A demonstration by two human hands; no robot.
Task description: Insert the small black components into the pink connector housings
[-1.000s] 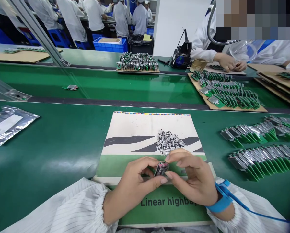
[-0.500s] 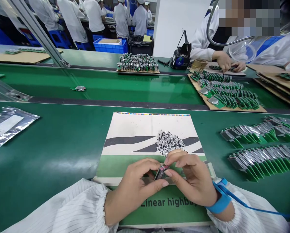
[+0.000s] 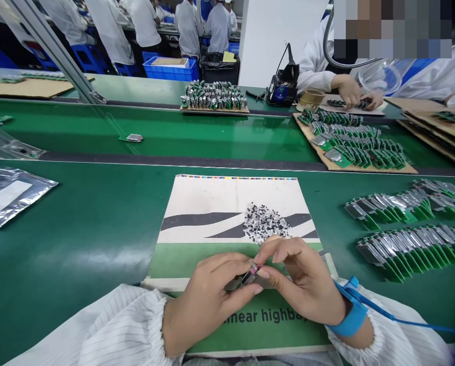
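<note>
My left hand is closed around a small circuit board with a dark, shiny face and a pinkish end, held tilted above a printed sheet. My right hand, with a blue wrist strap, pinches the board's upper right end between thumb and fingertips. Whether a tiny part also sits in that pinch is hidden. Just beyond my fingers, a heap of tiny black-and-silver components lies on the sheet.
Rows of green boards stand at the right. A silver bag lies left. Across the green belt, where a single board lies, are cardboard trays of boards and a co-worker's hands.
The board in my hands has turned slightly, and the fingers of my left hand have shifted on it. The lone board on the belt has moved a little to the right.
</note>
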